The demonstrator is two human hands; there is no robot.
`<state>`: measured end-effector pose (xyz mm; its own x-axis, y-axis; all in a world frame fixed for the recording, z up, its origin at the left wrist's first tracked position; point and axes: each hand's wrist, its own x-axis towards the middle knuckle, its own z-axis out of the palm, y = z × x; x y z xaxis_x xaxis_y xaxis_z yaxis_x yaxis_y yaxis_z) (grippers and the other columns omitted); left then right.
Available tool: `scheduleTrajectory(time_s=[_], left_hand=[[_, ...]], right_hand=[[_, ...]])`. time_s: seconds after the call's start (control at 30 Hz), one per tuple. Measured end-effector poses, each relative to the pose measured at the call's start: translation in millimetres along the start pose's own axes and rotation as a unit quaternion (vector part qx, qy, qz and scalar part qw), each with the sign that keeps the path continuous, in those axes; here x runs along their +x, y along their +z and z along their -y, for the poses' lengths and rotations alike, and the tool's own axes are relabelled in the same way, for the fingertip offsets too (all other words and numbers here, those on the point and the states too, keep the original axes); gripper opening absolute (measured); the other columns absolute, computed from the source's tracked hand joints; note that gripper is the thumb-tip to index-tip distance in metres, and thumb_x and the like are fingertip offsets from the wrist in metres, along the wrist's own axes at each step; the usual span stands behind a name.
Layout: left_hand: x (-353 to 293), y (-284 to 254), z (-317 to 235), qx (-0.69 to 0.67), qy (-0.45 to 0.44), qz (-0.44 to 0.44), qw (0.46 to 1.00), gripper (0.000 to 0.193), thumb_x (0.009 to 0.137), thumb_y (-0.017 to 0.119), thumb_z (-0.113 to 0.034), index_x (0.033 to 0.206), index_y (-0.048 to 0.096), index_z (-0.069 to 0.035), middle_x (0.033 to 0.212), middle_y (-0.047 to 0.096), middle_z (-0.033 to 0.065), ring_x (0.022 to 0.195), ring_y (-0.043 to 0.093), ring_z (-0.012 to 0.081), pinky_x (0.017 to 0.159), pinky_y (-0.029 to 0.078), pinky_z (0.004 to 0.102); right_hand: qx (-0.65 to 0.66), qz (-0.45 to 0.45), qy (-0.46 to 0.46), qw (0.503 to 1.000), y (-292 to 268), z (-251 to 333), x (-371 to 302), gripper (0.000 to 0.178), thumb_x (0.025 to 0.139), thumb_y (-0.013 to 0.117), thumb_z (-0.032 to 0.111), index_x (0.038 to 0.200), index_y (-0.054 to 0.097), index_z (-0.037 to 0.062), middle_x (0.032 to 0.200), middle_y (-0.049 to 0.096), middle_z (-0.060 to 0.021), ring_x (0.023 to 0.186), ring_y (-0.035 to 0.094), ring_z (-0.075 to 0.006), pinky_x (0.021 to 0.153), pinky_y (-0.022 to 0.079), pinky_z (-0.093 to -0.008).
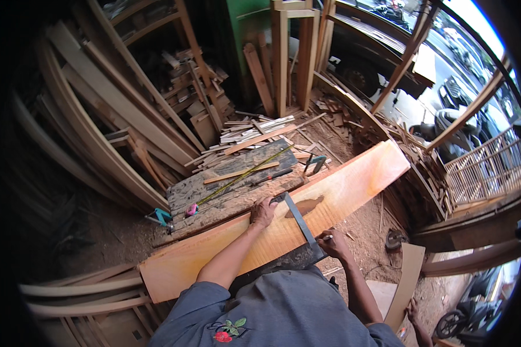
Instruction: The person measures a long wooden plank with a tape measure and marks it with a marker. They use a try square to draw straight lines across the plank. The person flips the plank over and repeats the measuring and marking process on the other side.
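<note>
In the head view, a wide plank (280, 234) is laid slantwise along the near edge of the worktop (225, 198), that edge being largely hidden by it; its right end juts beyond the worktop's right edge. A metal square (301, 225) is set across the plank, over a dark patch. The square's far end is held by the left hand (263, 212), fingertips partly obscured. A slim pen-like tool (328, 237), mostly covered, is pinched in the right hand (334, 245). The plank's near edge is partly blocked by the left forearm.
</note>
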<state>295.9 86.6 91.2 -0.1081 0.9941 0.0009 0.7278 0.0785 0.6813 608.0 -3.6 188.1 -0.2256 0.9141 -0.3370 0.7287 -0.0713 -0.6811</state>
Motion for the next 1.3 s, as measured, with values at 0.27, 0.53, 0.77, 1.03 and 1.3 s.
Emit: scheduleTrajectory(time_s=[0.27,0.53,0.77,1.03,1.3], left_hand=[[16,-28,45,-0.082,-0.160,-0.081,0.980,0.036,0.095,0.071,-0.037,0.118,0.074,-0.008,0.097,0.078,0.0162,0.094,0.074,0.0379,0.083,0.057,0.0483],[49,-58,179,-0.119,-0.484,-0.105,0.861,0.024,0.104,0.059,-0.016,0.111,0.065,0.006,0.097,0.075,0.0208,0.082,0.076,0.0367,0.058,0.059,0.0457],[38,-52,222,-0.288,-0.554,-0.191,0.758,0.032,0.099,0.063,-0.018,0.125,0.063,0.001,0.114,0.074,0.0234,0.100,0.076,0.0351,0.074,0.064,0.0428],[-26,-115,186,0.009,-0.354,-0.126,0.927,0.045,0.087,0.079,-0.034,0.114,0.074,0.002,0.117,0.075,0.0242,0.110,0.072,0.0396,0.096,0.056,0.0491],[-182,-141,114,0.129,-0.205,-0.171,0.955,0.069,0.092,0.077,-0.039,0.145,0.057,0.001,0.157,0.047,0.0248,0.145,0.042,0.0418,0.120,0.033,0.0530]], right_hand=[[0.202,-0.164,-0.013,0.965,-18,-49,-38,0.019,0.092,0.075,0.008,0.109,0.075,-0.0011,0.089,0.073,-0.0071,0.077,0.067,-0.0141,0.071,0.055,-0.0306],[0.301,-0.223,0.076,0.924,-26,-37,-61,0.020,0.097,0.073,0.010,0.112,0.073,-0.0031,0.085,0.070,-0.0044,0.067,0.064,-0.0105,0.060,0.051,-0.0246],[0.307,-0.190,-0.001,0.933,-9,-22,-51,0.020,0.096,0.076,0.010,0.111,0.073,-0.0027,0.085,0.069,-0.0030,0.070,0.063,-0.0097,0.063,0.052,-0.0249],[0.339,-0.142,0.017,0.930,11,-30,-38,0.019,0.101,0.074,0.017,0.100,0.070,-0.0017,0.078,0.066,-0.0017,0.066,0.061,-0.0101,0.060,0.050,-0.0272],[0.265,-0.091,0.005,0.960,35,-22,-16,0.033,0.108,0.064,0.028,0.089,0.065,0.0002,0.071,0.064,-0.0046,0.060,0.061,-0.0126,0.056,0.049,-0.0292]])
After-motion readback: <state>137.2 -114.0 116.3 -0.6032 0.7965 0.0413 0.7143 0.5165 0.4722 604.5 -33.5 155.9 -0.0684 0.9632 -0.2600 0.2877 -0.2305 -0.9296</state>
